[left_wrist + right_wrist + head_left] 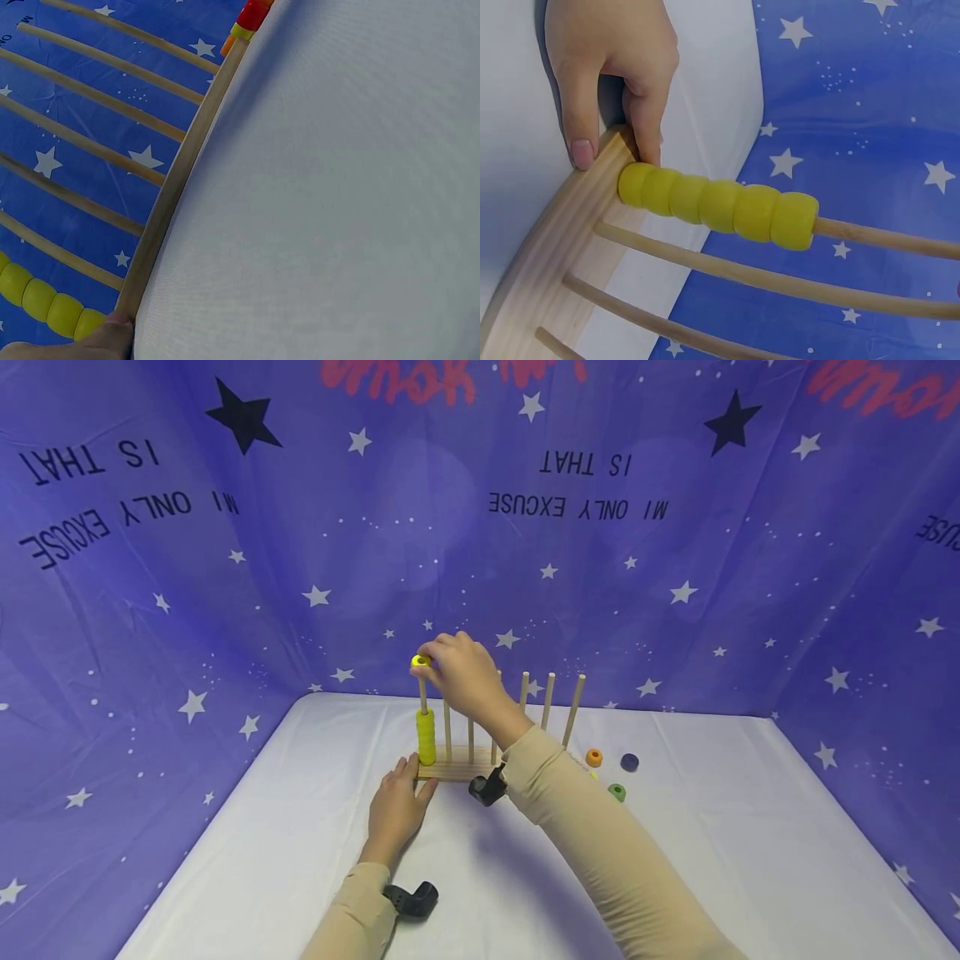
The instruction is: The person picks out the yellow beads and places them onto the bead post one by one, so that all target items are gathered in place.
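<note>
A wooden base (450,770) with several upright pegs stands on the white table. On its leftmost peg sits a stack of yellow beads (426,739), also large in the right wrist view as a yellow row (720,204). My right hand (465,675) pinches one yellow bead (420,662) at the top of that peg; I cannot tell whether the peg enters its hole. My left hand (395,810) grips the base's left end, its thumb and fingers on opposite edges in the right wrist view. The right forearm hides part of the base.
Right of the base lie an orange bead (594,757), a dark blue bead (629,762), a green bead (617,792) and a partly hidden yellow one. A red bead (253,13) shows in the left wrist view. Starry purple cloth (420,568) hangs behind the table.
</note>
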Demonstrator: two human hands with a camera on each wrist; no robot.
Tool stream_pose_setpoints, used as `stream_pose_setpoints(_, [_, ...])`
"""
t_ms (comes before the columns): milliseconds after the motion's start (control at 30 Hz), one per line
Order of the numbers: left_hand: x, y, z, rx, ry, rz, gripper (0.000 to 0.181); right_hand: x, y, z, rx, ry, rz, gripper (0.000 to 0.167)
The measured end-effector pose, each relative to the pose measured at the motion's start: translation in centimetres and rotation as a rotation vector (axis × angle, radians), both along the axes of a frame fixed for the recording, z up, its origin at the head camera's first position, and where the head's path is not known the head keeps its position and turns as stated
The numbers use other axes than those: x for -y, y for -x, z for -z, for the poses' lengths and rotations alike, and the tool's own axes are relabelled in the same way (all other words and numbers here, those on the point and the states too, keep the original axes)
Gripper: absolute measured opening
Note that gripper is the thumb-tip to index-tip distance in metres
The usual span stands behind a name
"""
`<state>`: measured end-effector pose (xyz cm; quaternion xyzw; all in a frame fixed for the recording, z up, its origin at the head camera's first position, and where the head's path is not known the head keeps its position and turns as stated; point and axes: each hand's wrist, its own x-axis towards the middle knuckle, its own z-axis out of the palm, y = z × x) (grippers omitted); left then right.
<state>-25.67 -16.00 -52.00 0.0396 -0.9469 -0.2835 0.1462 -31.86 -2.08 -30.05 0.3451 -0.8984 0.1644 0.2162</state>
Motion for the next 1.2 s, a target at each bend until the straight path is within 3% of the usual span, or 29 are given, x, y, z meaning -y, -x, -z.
stream_pose_setpoints(400, [0.0,-0.1,-0.2,0.006,0.007,0.003,0.067,0.1,0.2,1.1,0.026,-0.028,0.026,0.039])
stream_pose_setpoints(967, [0.0,-0.1,-0.1,0.024,-0.009,0.005,0.066,0.1,0.3,1.3,0.041,-0.044,0.036,0.039])
stream_pose_setpoints(1200, [0.0,0.0,0.0,0.002,-0.005,0.001,0.065,0.0,0.4,1.5,0.03,-0.043,0.038,0.038])
